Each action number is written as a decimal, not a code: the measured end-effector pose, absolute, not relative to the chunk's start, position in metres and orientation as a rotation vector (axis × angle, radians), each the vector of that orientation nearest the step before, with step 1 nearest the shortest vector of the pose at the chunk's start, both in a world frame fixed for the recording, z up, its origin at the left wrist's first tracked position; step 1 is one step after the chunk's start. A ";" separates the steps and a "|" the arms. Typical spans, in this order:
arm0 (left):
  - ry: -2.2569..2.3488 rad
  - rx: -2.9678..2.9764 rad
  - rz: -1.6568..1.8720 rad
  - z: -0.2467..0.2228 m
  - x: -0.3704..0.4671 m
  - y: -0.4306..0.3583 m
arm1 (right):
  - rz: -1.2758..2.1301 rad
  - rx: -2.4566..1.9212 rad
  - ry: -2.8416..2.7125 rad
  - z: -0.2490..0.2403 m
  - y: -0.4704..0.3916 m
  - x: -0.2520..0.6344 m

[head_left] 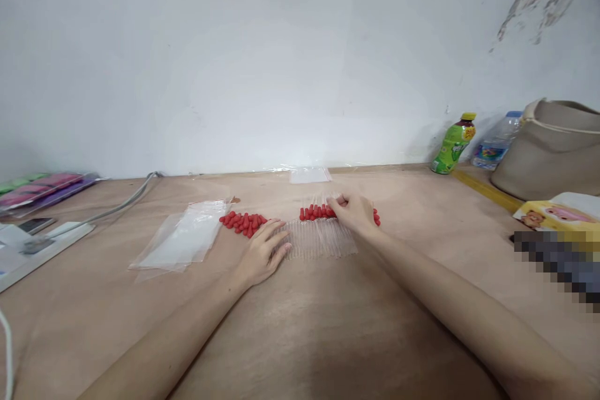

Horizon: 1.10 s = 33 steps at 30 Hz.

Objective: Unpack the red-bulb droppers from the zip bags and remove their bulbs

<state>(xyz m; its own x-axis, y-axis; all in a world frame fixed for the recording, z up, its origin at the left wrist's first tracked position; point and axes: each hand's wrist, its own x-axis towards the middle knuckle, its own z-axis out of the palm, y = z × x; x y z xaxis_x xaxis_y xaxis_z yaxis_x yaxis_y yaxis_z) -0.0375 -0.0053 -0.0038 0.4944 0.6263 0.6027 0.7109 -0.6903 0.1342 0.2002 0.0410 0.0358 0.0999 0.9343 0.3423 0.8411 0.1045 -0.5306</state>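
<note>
Thin clear tubes (319, 240) lie side by side in a flat row on the table, pointing away from me. Across their far part runs a line of small red rubber bulbs (316, 212). My left hand (262, 255) rests palm down at the row's left end, fingers apart, fingertips touching the outermost tubes. A loose heap of red bulbs (244, 222) lies just beyond it. Over the right part of the line, my right hand (352, 212) has thumb and fingers pinched together; what they hold is hidden. More red bulbs (377, 217) show past that hand.
Clear plastic bags (180, 237) lie at the left, another bag (310, 175) near the wall. Farther left are a power strip (56, 247) with a cable and packaged pink items (47, 186). At right stand a green bottle (452, 147), a water bottle (497, 144) and a beige bin (553, 150).
</note>
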 end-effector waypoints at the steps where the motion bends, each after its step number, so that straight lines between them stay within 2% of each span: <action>1: -1.162 -2.601 -1.028 -0.001 -0.034 -0.007 | 0.190 -1.666 -1.761 0.033 0.033 0.200; 6: -1.416 -2.793 -1.261 0.017 -0.004 -0.024 | -0.030 -1.116 -1.861 0.010 -0.009 0.194; 10: -1.754 -2.975 -1.515 0.019 0.018 -0.033 | -0.210 -0.861 -1.943 -0.003 -0.024 0.183; 13: -1.763 -2.971 -1.703 0.015 0.019 -0.032 | -0.298 -0.753 -2.024 -0.003 -0.026 0.179; 18: -1.425 -2.762 -1.299 0.012 -0.001 -0.024 | -0.576 -0.787 -1.877 0.003 -0.024 0.196; 21: -1.162 -2.634 -1.093 0.011 -0.008 -0.018 | -0.719 -0.789 -1.984 0.004 -0.020 0.208; 28: -0.784 -2.482 -1.091 0.002 -0.004 -0.018 | -0.592 -0.705 -2.177 -0.005 -0.012 0.211; 33: -0.776 -2.487 -1.038 -0.002 0.002 -0.019 | -0.459 -0.630 -2.175 -0.010 -0.013 0.209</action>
